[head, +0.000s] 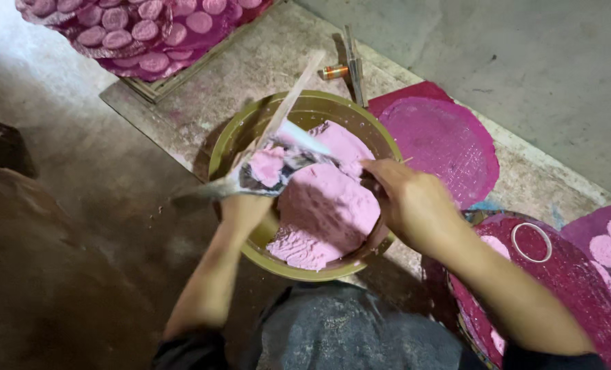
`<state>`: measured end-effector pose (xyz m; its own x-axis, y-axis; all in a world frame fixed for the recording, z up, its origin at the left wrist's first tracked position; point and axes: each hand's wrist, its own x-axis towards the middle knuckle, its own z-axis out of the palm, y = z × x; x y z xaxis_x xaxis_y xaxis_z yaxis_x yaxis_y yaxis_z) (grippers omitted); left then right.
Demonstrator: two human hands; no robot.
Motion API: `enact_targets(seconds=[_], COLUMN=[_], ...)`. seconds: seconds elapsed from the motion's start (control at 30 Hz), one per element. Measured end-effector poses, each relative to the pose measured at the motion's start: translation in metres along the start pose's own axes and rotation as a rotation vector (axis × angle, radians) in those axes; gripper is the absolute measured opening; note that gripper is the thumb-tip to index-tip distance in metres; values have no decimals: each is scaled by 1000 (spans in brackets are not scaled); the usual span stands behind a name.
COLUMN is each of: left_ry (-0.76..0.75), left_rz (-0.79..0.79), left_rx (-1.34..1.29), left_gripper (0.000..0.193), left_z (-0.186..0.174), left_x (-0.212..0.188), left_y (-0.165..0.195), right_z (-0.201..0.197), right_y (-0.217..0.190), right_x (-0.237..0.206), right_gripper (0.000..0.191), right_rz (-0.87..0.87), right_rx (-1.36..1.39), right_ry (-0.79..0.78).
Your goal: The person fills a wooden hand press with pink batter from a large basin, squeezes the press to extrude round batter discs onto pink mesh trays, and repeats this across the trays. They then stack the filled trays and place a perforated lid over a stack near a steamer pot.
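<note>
Gripping a clear plastic bag [271,168] from below with the left hand [245,209], fingers closed around its lower part, pink paste showing inside. Right hand [407,199] reaching over the right rim of the bowl, fingers curled down at the bag's mouth and against the pink dough [329,209]; hard to tell whether pinching the bag or the dough.

Dough lying as a thick slab inside the olive-green bowl [237,137], filling its right and lower part, surface rough and ridged. A pale flat stick [295,92] leaning out over the bowl's far rim, lower end hidden behind the bag.

Bowl standing on a concrete slab [250,62], near its front edge. Just beyond the bowl, toward the slab's far edge, a small orange spool [334,71] beside thin dark sticks [353,58]. Right of the bowl, a round magenta mat [442,144] lying flat. At the lower right, a dark red round tray [573,281] bearing a white ring [532,242], with pink discs [610,250] just beyond it near the right edge. At the far left corner, a tray of pink round cakes [141,31] under clear film.
</note>
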<state>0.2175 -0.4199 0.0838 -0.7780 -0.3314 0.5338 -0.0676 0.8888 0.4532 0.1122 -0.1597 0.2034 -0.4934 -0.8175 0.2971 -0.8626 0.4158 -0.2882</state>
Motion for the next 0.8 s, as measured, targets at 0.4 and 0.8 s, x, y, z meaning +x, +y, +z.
enact_targets(seconds=[0.4, 0.8], left_ry=[134, 56], left_rz=[34, 18], left_rx=[84, 312], left_gripper=[67, 61], left_z=[4, 36], left_x=[11, 12], left_y=[2, -10], right_z=[96, 122], right_y=[34, 27], right_x=[-36, -43], right_gripper=[52, 49], right_rz=[151, 215], right_rx=[732, 553], right_ry=[-253, -212])
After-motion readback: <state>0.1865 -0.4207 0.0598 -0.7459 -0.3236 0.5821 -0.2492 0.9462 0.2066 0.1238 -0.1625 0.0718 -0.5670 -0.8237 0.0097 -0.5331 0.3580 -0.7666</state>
